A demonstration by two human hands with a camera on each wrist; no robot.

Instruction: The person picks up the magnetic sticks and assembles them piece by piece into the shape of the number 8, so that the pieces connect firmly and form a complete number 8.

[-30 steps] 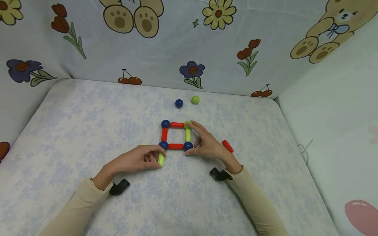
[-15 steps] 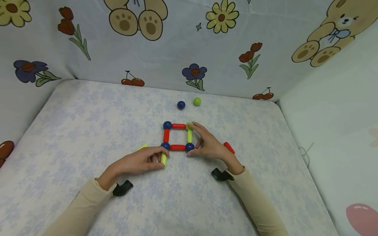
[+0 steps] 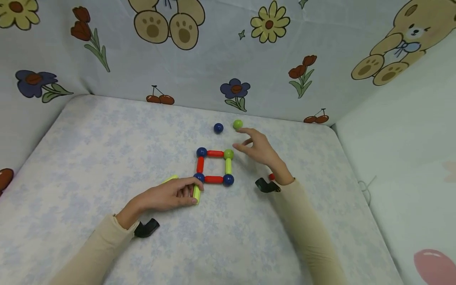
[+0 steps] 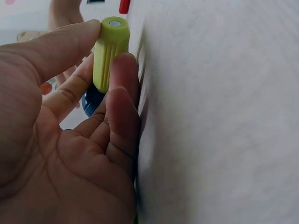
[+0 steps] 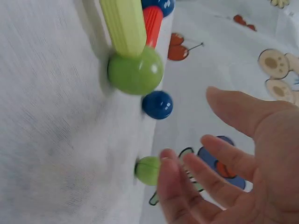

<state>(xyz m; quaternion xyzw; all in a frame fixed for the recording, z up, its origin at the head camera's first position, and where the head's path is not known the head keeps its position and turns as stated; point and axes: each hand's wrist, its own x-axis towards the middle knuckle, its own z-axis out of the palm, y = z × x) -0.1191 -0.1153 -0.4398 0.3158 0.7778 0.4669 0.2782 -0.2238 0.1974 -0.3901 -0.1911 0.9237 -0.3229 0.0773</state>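
A square of magnetic rods and balls lies on the table: three red rods (image 3: 213,179), one yellow-green rod (image 3: 228,166), three blue balls (image 3: 228,180) and a green ball (image 3: 228,154) at the far right corner. My left hand (image 3: 165,195) pinches a yellow-green magnetic rod (image 4: 110,56) by its sides, its far end at the blue ball of the near left corner. A round metal disc shows in the rod's near end. My right hand (image 3: 261,148) holds nothing; its fingers are spread loosely, with the fingertips close to a loose green ball (image 3: 237,124).
Beside the loose green ball sits a loose blue ball (image 3: 218,128). Another yellow-green rod (image 3: 171,179) lies behind my left hand, partly hidden. A red rod (image 3: 272,177) shows at my right wrist, mostly covered. A printed cloth (image 3: 199,71) hangs along the table's back edge.
My right hand has left the square's right side and moved away from me toward the loose green ball. The left hand keeps its grip on the rod. The view has shifted slightly.
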